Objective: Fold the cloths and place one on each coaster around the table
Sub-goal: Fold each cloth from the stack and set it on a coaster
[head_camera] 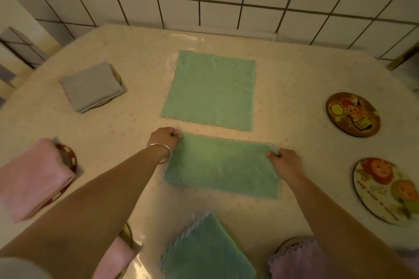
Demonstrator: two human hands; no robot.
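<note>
Mid-fold: the left hand (165, 137) and right hand (284, 160) each keep a pinching grip on the half-folded green cloth (223, 169) lying on the tabletop (140, 70), which I judge needs folding again before going to a bare coaster (353, 114).

Green cloth (223, 169) half-folded, flat, table centre; two coasters (353, 114) bare.

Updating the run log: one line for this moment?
left hand: pinching half-folded green cloth | right hand: pinching same | two coasters bare
</note>
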